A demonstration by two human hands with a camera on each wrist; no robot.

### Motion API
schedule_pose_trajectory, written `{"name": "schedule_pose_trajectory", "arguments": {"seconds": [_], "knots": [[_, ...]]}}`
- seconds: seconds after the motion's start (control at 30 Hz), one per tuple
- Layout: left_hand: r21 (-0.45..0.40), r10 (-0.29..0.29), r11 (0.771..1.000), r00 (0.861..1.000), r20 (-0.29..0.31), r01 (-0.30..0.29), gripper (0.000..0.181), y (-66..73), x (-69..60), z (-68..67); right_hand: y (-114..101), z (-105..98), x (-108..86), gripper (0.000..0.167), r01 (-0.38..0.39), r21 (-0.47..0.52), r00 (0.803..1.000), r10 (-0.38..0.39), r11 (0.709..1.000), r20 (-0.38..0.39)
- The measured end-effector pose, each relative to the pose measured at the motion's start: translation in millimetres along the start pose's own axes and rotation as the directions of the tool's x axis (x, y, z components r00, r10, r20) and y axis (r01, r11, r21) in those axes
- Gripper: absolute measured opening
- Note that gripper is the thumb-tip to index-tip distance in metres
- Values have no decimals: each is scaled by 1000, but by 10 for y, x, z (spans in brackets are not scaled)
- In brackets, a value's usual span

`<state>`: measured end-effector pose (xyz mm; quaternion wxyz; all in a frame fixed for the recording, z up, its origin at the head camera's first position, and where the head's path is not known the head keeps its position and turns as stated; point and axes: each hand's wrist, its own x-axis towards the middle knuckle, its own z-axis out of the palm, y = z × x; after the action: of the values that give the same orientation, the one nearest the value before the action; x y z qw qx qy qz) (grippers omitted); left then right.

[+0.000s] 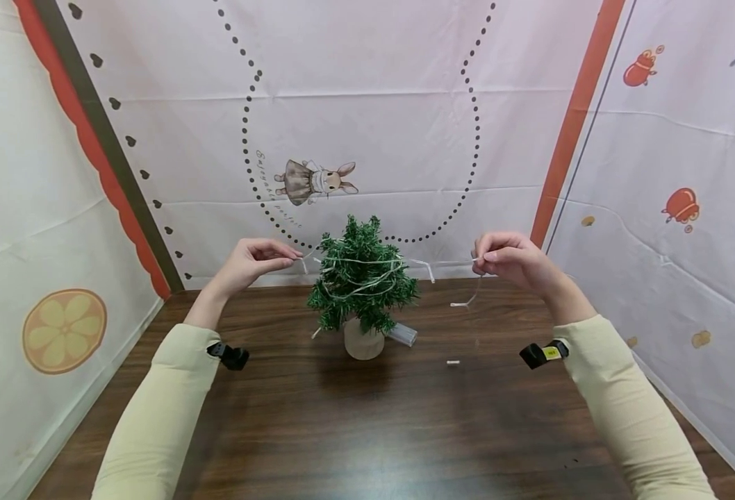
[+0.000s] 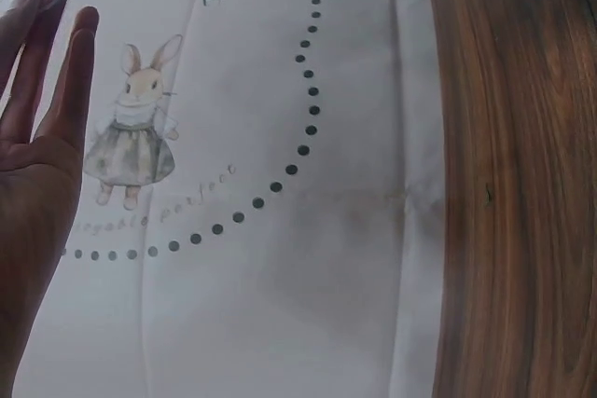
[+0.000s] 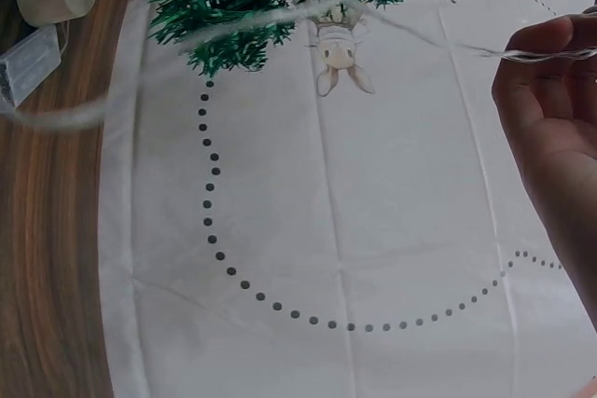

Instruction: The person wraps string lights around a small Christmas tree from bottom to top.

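Note:
A small green artificial Christmas tree stands upright on a pale round base, with a thin string of lights wound around it. To the tree's left, my left hand pinches the thin wire between thumb and fingertips, and a small white bulb hangs just by them. In the left wrist view its fingers look fairly straight, the thumb hidden. On the right, my right hand pinches the string, drawn out from the tree, and a loose length with a bulb dangles below it.
A clear battery box lies on the brown wooden table behind the tree's base, to the right. Another small white bulb shows farther right. Printed cloth hangs behind and along both sides.

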<state>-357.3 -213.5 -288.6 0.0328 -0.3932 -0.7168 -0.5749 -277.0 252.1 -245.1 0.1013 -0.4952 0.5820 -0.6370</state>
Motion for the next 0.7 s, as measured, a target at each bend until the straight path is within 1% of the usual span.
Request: {"name": "schedule_pose_trajectory", "arguments": {"seconds": [0.13,0.23,0.3,0.37,0.47,0.57,0.7], "knots": [[-5,49,999,999,19,-49,11,-38,-7,-4,30,-22,-44,47,40,41,999,-41,998,21],[33,54,998,998,40,-55,11,-22,0,40,54,-49,-97,50,67,64,998,-68,996,12],[67,50,996,997,55,-54,11,6,3,97,74,-80,-145,51,67,69,998,-67,995,-7],[102,61,992,996,72,-68,11,63,7,175,99,-121,-199,50,53,73,998,-49,996,-43],[124,85,988,993,87,-95,11,175,11,293,130,-193,-281,47,28,100,994,-17,995,-111],[140,117,982,989,90,-129,10,282,30,393,137,-253,-351,45,23,124,982,1,992,-189],[184,122,974,990,78,-134,9,342,68,473,109,-303,-396,41,29,98,962,-1,995,-274]]}}
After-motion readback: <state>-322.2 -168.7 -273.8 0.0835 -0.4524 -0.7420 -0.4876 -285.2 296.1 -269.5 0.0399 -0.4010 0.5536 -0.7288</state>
